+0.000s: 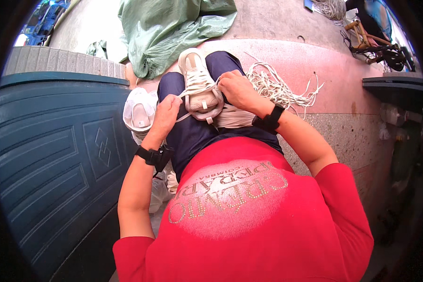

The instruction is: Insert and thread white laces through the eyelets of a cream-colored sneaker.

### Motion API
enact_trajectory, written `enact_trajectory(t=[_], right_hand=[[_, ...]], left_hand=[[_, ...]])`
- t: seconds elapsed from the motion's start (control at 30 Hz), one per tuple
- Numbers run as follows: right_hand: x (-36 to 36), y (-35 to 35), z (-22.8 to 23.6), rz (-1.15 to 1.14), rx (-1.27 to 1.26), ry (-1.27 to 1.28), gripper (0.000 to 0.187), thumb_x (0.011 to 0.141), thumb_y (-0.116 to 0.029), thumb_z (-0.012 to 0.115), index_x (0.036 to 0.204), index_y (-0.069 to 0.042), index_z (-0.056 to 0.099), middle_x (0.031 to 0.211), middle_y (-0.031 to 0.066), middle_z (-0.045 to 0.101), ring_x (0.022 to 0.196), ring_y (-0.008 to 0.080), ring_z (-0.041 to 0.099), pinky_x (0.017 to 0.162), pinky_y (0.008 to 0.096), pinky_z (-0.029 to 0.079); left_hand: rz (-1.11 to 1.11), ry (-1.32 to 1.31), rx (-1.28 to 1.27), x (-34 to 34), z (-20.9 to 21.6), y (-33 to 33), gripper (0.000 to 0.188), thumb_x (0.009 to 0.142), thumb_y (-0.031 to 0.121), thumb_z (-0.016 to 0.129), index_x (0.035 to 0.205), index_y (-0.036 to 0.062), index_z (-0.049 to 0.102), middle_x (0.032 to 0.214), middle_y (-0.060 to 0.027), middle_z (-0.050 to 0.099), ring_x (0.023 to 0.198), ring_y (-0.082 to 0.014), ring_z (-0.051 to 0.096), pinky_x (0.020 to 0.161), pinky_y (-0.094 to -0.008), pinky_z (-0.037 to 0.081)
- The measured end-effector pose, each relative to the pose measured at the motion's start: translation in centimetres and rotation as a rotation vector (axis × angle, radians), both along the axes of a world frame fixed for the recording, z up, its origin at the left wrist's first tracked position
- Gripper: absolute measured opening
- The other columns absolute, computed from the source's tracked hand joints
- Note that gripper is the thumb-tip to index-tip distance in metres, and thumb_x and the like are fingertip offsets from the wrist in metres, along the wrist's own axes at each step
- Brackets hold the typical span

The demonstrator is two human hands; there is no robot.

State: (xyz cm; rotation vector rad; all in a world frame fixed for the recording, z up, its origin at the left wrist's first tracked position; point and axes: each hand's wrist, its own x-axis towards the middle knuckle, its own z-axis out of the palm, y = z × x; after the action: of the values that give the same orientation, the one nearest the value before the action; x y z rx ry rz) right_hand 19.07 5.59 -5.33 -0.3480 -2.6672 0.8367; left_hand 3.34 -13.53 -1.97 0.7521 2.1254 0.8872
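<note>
A beige and white sneaker [196, 70] lies across my thighs, its toe pointing away and its heel opening toward me. White shoelaces [199, 84] run across its upper. My left hand [167, 114], at the left of the shoe, pinches one lace end with closed fingers. On the shoe's right side my right hand [237, 89] is closed on the other lace, close to the collar. Both lace ends look stretched outward from the shoe. Black bands with small dark devices sit on both wrists.
A pile of loose white laces [279, 87] lies at the right. Other pale shoes [140, 110] sit left of my leg, beside a blue panelled door [56, 150]. Green sheeting [169, 33] covers something ahead. A bamboo stool [362, 35] stands far right.
</note>
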Motion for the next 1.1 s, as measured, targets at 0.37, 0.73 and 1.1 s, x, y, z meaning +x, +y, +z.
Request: enact_trajectory(t=[0.37,0.73,1.1], right_hand=[[-1.0,-1.9,1.9,-0.030,0.297,-0.115,0.008,0.074,-0.017,0.054,0.075,-0.010,0.057,0.079,0.0054,0.057,0.082,0.0221,0.052,0.068,0.0379,0.038],[-0.9,-2.3,1.4,-0.102,0.304,-0.077,0.019,0.077,-0.027,0.057,0.069,-0.010,0.057,0.073,0.0063,0.055,0.075,0.0234,0.052,0.065,0.0374,0.038],[-0.5,-2.1,1.5,-0.062,0.212,-0.041,0.017,0.078,-0.022,0.055,0.070,-0.007,0.056,0.072,0.0083,0.054,0.078,0.0247,0.052,0.069,0.0393,0.038]], left_hand=[[0.167,-0.070,0.088,0.5,-0.6,-1.2,0.022,0.081,0.013,0.055,0.097,0.0003,0.063,0.064,-0.0041,0.060,0.058,-0.0091,0.055,0.055,-0.0241,0.043],[-0.065,0.533,0.104,0.5,-1.0,0.3,0.018,0.081,0.018,0.050,0.074,0.0040,0.059,0.071,-0.0160,0.059,0.071,-0.0337,0.057,0.063,-0.0440,0.044],[-0.340,0.896,-0.049,0.9,1.2,1.8,0.012,0.076,0.018,0.057,0.075,0.0071,0.061,0.072,-0.0115,0.059,0.072,-0.0280,0.052,0.062,-0.0407,0.041]])
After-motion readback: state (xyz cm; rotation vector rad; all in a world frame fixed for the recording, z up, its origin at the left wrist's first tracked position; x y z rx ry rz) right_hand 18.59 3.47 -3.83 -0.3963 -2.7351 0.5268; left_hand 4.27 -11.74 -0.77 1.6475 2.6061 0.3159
